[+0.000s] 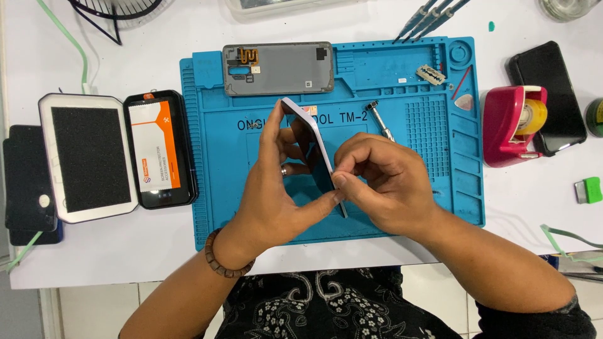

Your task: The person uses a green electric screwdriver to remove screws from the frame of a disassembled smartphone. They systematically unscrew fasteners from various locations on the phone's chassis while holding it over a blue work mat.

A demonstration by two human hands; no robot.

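Left hand [276,188] is cupped around a thin flat grey phone body [312,141], fingers curled behind it and thumb stretched along its lower edge, so it's closed on it. Right hand [383,182] has its fingertips pinched together on the phone's lower end, mid-frame. The phone is stood up on its edge, so the camera sees it edge-on, long axis running from upper left down to lower right. All this hovers over a blue silicone repair mat [213,188]. A detached grey back cover [277,69] lies flat at the mat's top. Far right sits a red tape dispenser [505,125].
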